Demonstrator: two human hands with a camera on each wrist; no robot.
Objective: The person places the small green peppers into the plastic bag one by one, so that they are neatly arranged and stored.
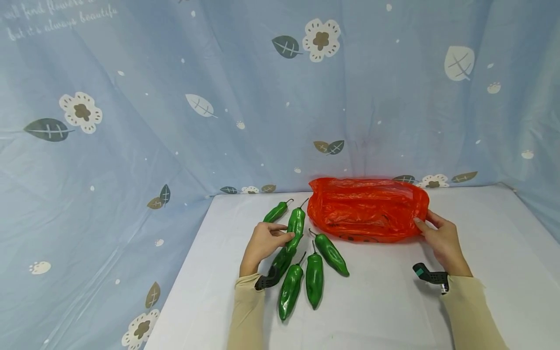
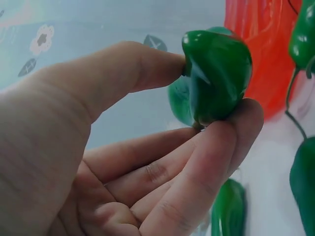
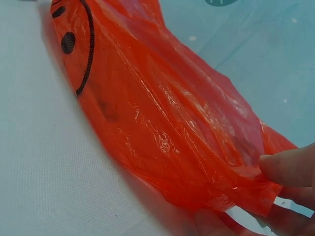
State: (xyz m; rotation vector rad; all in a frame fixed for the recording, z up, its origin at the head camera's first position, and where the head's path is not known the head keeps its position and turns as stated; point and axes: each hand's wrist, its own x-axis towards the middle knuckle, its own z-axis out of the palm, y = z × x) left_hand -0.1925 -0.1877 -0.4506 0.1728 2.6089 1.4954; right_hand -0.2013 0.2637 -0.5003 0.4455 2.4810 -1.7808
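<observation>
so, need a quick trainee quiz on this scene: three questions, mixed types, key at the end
1. What does the left hand pinch?
2. Multiple choice. The right hand holds:
A) a pepper stem
B) the edge of the red plastic bag
C) the blue backdrop
3. True or false: every green pepper in view is inside the bag.

Key:
1. A green pepper.
2. B.
3. False: several other peppers lie on the white table, outside the bag.
</observation>
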